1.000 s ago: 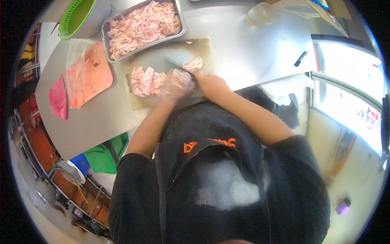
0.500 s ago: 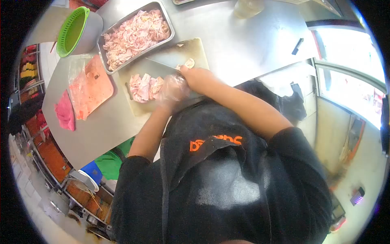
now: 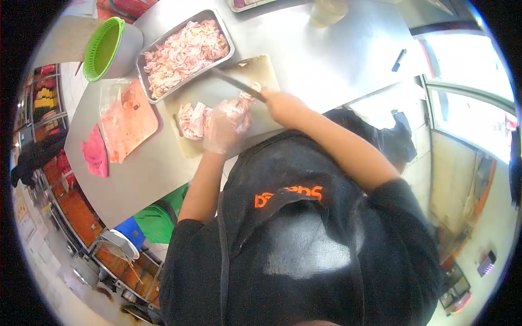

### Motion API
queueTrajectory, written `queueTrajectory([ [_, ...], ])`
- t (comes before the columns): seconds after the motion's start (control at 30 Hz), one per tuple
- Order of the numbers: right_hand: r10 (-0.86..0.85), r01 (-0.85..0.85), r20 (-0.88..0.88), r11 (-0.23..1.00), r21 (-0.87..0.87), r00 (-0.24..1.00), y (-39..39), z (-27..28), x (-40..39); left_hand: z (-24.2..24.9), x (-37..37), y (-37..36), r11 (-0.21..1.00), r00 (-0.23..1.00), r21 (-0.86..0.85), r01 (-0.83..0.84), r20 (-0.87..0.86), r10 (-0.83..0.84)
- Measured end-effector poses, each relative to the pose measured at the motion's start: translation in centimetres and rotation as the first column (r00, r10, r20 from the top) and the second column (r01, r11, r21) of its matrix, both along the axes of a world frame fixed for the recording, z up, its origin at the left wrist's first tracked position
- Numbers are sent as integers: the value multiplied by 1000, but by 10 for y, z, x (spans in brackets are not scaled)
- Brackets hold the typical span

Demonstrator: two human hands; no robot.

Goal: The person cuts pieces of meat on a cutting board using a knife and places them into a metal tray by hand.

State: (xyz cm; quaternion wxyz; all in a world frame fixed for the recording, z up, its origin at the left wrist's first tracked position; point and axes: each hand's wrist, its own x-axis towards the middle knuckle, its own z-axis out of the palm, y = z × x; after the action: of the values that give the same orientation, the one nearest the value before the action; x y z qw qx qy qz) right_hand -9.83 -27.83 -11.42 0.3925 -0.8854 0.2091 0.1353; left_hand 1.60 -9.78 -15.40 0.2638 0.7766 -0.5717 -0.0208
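Observation:
My right hand (image 3: 284,108), bare, grips the handle of a knife (image 3: 239,84), whose blade points up and left over the cutting board (image 3: 261,66). My left hand (image 3: 222,130) wears a clear plastic glove and presses on pale pink meat (image 3: 239,111) at the board's middle; its fingers are partly hidden by glare and the meat. More meat (image 3: 191,120) lies on the board just left of this hand. Behind the board, a metal tray (image 3: 231,46) holds a heap of similar meat pieces.
A grey bucket with a green basket (image 3: 118,46) stands at the back left. Nearer are a pink-stained board (image 3: 142,117) and a pink cloth (image 3: 95,152). A black marker (image 3: 399,60) lies at the right, and a container (image 3: 328,12) stands at the back.
The knife has lifted away from the meat and my right hand has moved right. My left hand has shifted slightly, uncovering meat beside it. The whole view has shifted slightly.

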Motion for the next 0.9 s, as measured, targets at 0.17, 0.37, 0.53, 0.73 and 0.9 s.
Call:
queueTrajectory([
  [0.17, -114, 116, -79, 993, 14, 990, -21, 34, -48, 14, 24, -47, 973, 997, 230, -2, 74, -15],
  [0.37, -205, 201, -126, 979, -40, 971, -23, 37, -80, -27, 37, -68, 976, 946, 146, 165, -302, -115],
  [0.53, -232, 230, -29, 972, -45, 972, -15, 26, -94, -45, 27, -61, 993, 981, -36, 112, -157, -116],
  [0.73, -322, 319, -37, 945, -67, 946, -18, 17, -108, 49, 69, -42, 956, 422, 218, -197, -861, 283],
  [0.9, -327, 327, -10, 944, -35, 945, -20, 21, -107, 73, 178, -4, 865, 611, -53, -499, -729, 308],
])
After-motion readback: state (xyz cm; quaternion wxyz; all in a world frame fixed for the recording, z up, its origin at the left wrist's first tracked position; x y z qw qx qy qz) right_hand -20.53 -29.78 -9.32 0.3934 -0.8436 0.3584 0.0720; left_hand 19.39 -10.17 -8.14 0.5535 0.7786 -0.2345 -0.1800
